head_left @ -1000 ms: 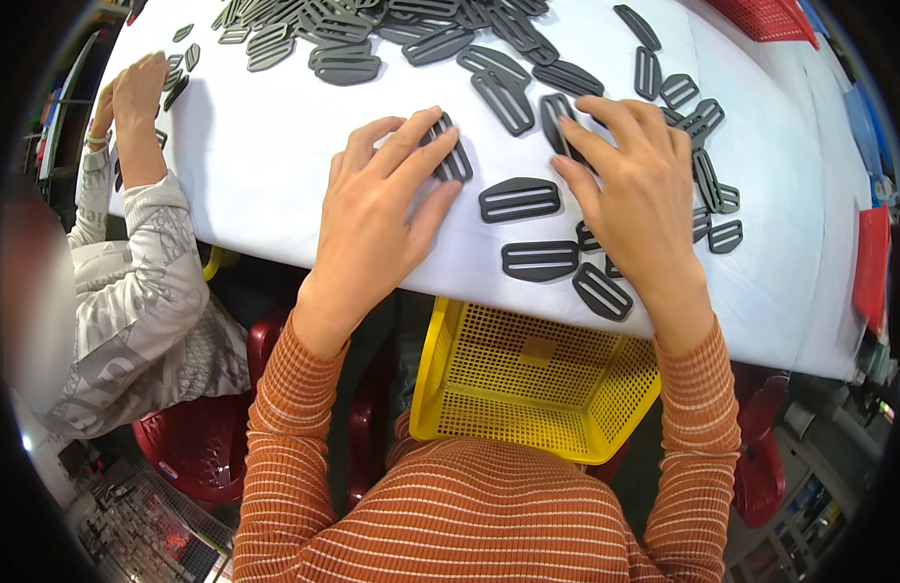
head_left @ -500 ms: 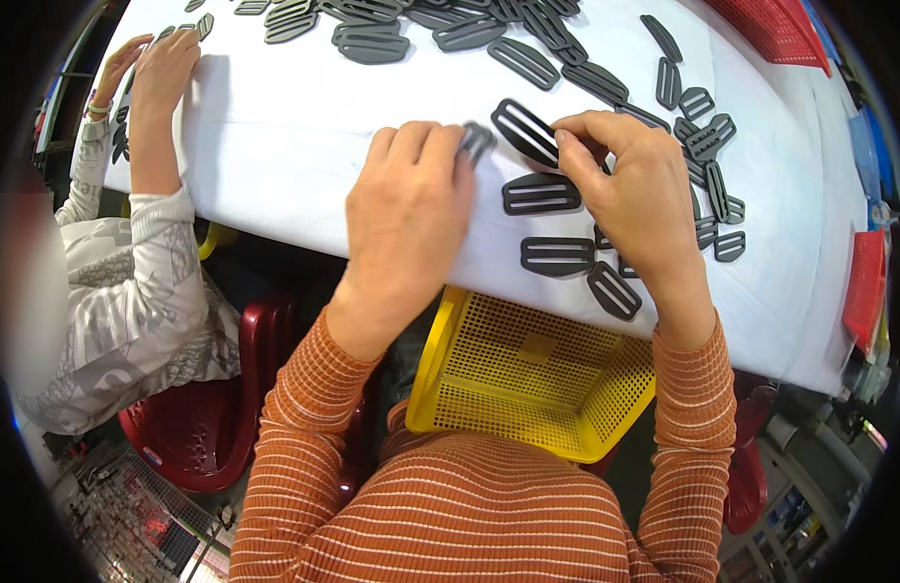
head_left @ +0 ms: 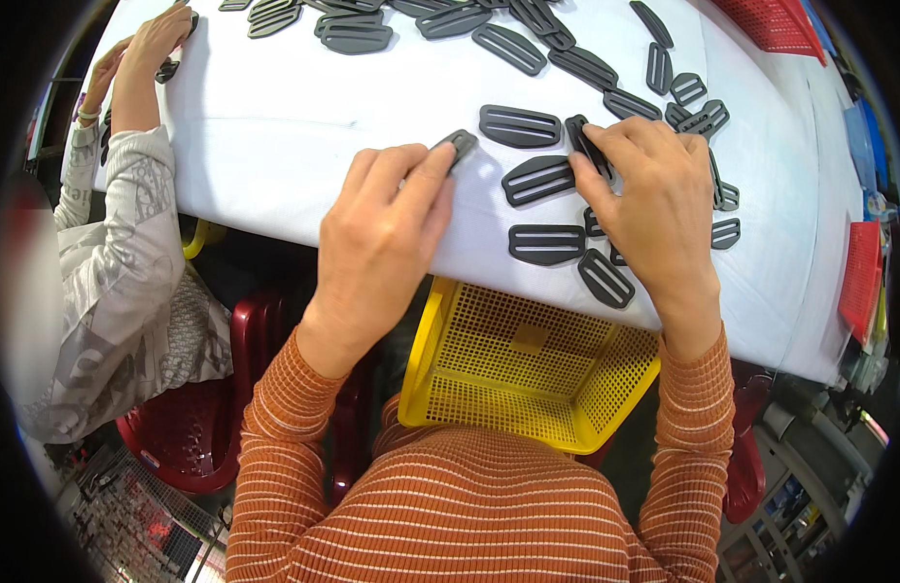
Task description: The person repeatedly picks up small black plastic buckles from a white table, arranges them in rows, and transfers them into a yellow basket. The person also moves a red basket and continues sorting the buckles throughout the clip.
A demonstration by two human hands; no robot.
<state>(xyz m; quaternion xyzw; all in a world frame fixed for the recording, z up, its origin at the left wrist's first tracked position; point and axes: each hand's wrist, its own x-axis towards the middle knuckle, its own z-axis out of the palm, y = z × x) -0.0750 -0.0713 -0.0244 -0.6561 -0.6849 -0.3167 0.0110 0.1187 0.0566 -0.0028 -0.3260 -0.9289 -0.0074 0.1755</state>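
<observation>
Two slotted pieces were in hand in the head view, one on either side of a gap on the white surface (head_left: 275, 146). The left hand (head_left: 384, 219) had its fingers curled in and gripped a grey piece (head_left: 461, 145) at the fingertips, the free end pointing far and right. The right hand (head_left: 649, 189) pinched a dark piece (head_left: 580, 138) between thumb and forefinger, its long axis running mainly near to far. Whether either piece touched the surface could not be told.

Between these two pieces lay a far loose buckle (head_left: 520, 126), its long axis close to left-right; its left end was just beside the left hand's piece and its right end just beside the right hand's. A middle buckle (head_left: 538, 181) lay nearer, its right end rising toward the far side, close to the right thumb. Nearer again, a level buckle (head_left: 547, 244) ran left-right, and a slanted buckle (head_left: 605, 279) pointed near and right; the right hand was nearer to all three. A yellow basket (head_left: 421, 355) stood below the surface's near edge, and a heap of similar buckles (head_left: 358, 41) lay on the far side.
</observation>
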